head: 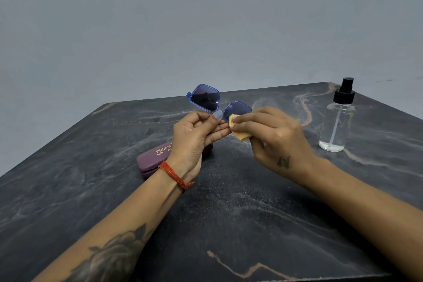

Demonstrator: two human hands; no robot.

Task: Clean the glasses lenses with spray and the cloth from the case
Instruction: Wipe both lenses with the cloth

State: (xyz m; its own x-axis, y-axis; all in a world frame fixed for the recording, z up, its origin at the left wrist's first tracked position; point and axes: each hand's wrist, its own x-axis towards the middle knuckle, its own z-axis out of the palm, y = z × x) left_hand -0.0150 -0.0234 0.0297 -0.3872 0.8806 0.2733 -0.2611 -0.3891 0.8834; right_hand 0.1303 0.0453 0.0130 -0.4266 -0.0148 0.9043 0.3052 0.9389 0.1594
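Note:
The blue-framed glasses [206, 98] with dark lenses are held up above the table. My left hand [194, 137] pinches them near the bridge, thumb on top. My right hand [272, 135] grips a small yellow cloth [238, 129] and presses it against the right lens [237, 109], partly covering that lens. The left lens is in full view. A clear spray bottle [336, 121] with a black pump top stands upright at the right, apart from both hands. The purple glasses case [152, 160] lies closed on the table under my left wrist, partly hidden.
The dark marble-patterned table [229, 213] fills the lower view, with its far edge just behind the glasses and a grey wall beyond. A red thread band circles my left wrist.

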